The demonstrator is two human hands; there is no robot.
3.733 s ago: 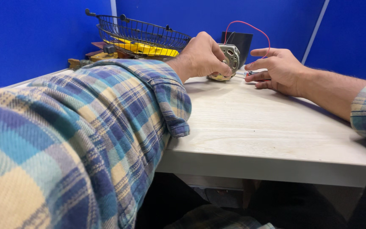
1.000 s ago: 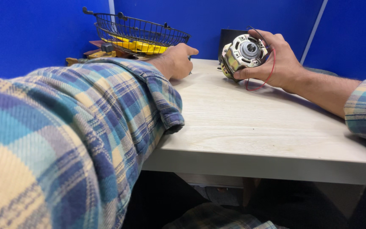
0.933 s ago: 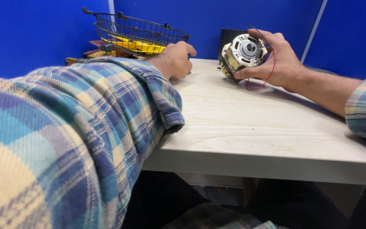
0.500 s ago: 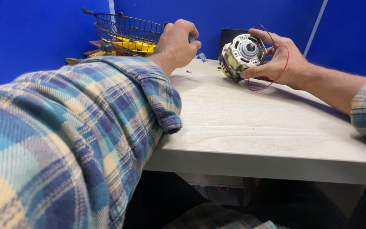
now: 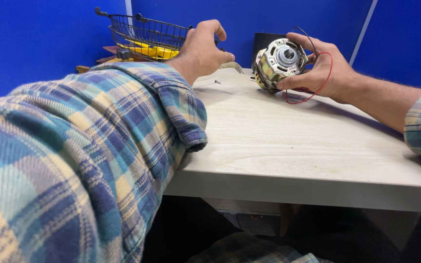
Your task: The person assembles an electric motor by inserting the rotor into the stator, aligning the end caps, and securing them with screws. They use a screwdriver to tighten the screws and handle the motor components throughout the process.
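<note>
At the desk's far edge: your right hand [image 5: 325, 68] grips the small electric motor [image 5: 278, 63], shaft end facing you; your left hand [image 5: 203, 46], just left, is closed around a screwdriver [image 5: 231, 65].

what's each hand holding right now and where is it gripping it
The right hand grips the small electric motor around its rim, tilted up off the table. The left hand looks closed on a thin tool, mostly hidden.

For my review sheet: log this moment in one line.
right hand: grips round metal motor | left hand: raised by black wire basket | loose screw: on tabletop
</note>
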